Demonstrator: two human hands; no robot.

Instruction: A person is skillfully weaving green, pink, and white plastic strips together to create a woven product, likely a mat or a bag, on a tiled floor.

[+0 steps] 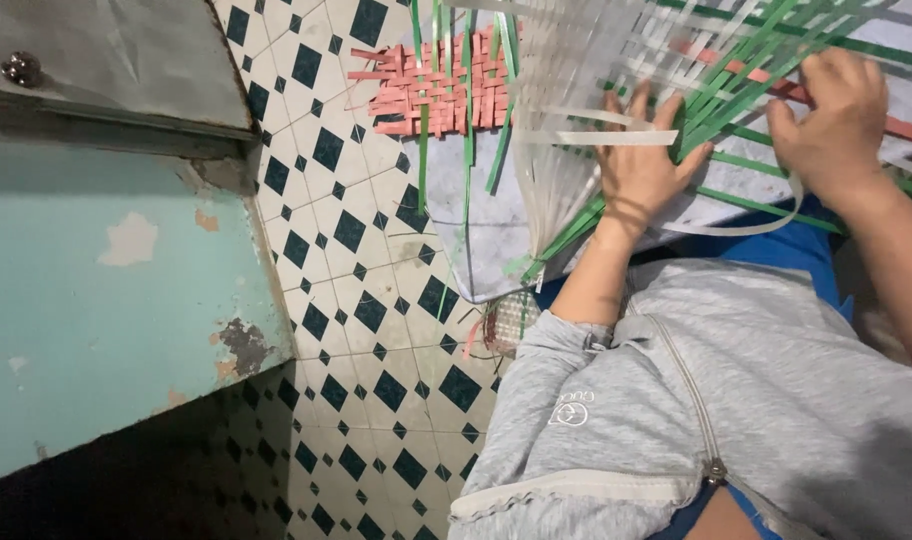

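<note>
– Where are the person's hands?

– The left hand (641,165) lies flat, fingers spread, pressing the woven strips (586,90) of white and green on the lap. The right hand (834,125) is curled, pinching green strips there.

– Anything else nearby?

– A pink woven mat (431,95) lies on the tiled floor (346,300), beside a teal wall (106,300).

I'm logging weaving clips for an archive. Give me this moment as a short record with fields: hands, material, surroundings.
left hand: left hand pressed flat, fingers spread, on the woven strips
right hand: right hand curled on green strips, grip unclear
material: white and green flat strips, partly interlaced, loose ends hanging
nearby: pink woven mat lying on the tiled floor
left of frame: teal wall with chipped paint
clothing: grey zip top
</note>
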